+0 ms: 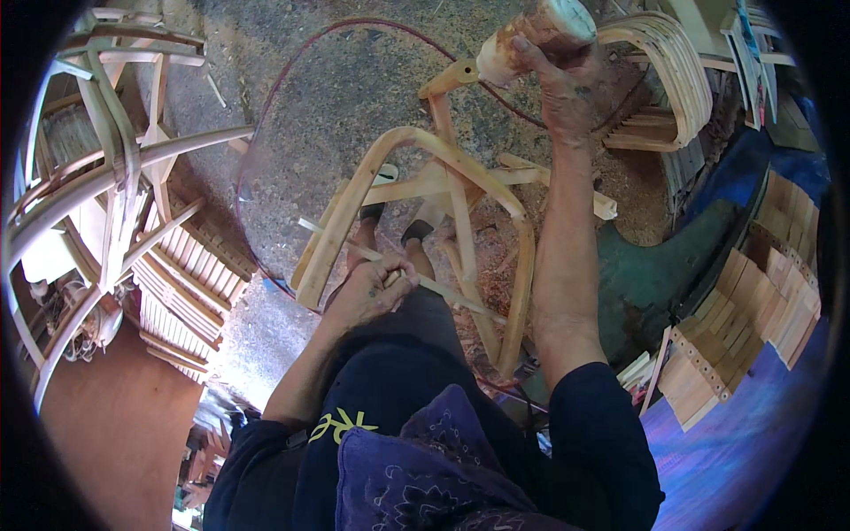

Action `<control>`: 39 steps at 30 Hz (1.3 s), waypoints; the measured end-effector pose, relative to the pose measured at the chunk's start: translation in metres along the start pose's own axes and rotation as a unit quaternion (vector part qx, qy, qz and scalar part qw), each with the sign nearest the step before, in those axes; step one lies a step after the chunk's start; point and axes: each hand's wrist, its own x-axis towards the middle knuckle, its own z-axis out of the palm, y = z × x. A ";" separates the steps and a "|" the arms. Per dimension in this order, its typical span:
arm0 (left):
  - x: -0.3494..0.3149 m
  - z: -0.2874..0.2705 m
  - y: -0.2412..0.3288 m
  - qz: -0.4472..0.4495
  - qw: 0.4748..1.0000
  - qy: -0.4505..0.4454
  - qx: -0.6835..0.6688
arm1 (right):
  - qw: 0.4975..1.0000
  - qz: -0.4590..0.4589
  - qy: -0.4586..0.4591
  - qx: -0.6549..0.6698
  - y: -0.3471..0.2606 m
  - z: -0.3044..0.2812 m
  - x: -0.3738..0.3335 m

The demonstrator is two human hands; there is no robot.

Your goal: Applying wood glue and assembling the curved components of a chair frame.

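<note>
My right hand (562,97) is raised at the upper right, wrapped round a white plastic bottle (522,49) with brown stains. The bottle is tipped sideways, its narrow end close to the holed end of a wooden part (459,76). In front of my legs stands a bent-wood chair frame (407,137) with a curved top rail and crossed legs. My left hand (376,288) is closed at a thin pale wooden bar (452,295) across the frame. A short wooden piece (392,279) shows between its fingers; whether it is separate from the bar I cannot tell.
Curved chair frames (111,168) are piled at the left beside stacked slats (190,296). Bent wooden hoops (677,80) stand at the upper right. Slatted panels with holes (735,327) lie at the right near a green machine part (655,274). A red hose (266,115) loops over the floor.
</note>
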 end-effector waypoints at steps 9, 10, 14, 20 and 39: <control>-0.005 -0.003 -0.005 -0.040 0.999 0.009 -0.019 | 0.984 0.170 0.026 -0.042 -0.037 0.050 -0.003; -0.004 -0.003 -0.005 -0.040 0.999 0.008 -0.023 | 0.984 0.171 0.028 -0.044 -0.019 0.039 -0.003; -0.004 -0.003 0.000 -0.019 1.000 0.013 -0.002 | 0.997 0.031 -0.054 0.051 0.032 0.001 -0.012; -0.003 -0.004 -0.012 -0.012 0.999 0.001 -0.039 | 0.995 0.055 -0.078 -0.025 0.008 0.008 -0.022; -0.006 -0.006 -0.017 -0.046 0.984 -0.048 -0.166 | 0.996 0.068 -0.058 -0.012 -0.013 0.006 -0.017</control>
